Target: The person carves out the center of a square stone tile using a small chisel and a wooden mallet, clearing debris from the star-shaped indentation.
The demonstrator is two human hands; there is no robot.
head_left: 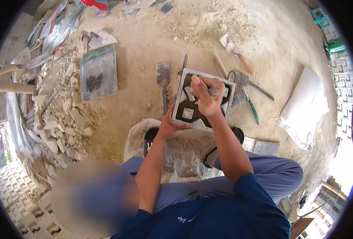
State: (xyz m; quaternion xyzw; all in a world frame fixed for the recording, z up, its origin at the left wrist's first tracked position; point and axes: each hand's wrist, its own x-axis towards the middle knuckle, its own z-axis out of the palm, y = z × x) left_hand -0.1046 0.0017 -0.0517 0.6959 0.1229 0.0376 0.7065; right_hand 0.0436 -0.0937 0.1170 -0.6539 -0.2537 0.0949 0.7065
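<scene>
A square grey mould (179, 113) stands tilted in front of me, its inside dark with pale raised blocks. At its near left corner my left hand (171, 124) grips the frame, thumb along the near side and fingers round the left side. Over the mould's inside my right hand (209, 95) is closed around a short tool with a rounded grey end (212, 91); the tool's lower part is hidden by the hand. Just left of the mould lies a flat-bladed scraper (163, 75).
Right of the mould lie a wide-bladed tool (241, 77), a green-handled tool (253, 110) and a wooden-handled trowel (246, 63). A white sack (306, 109) rests farther right. At left are a grey slab (98, 75) and a heap of broken pieces (70, 115).
</scene>
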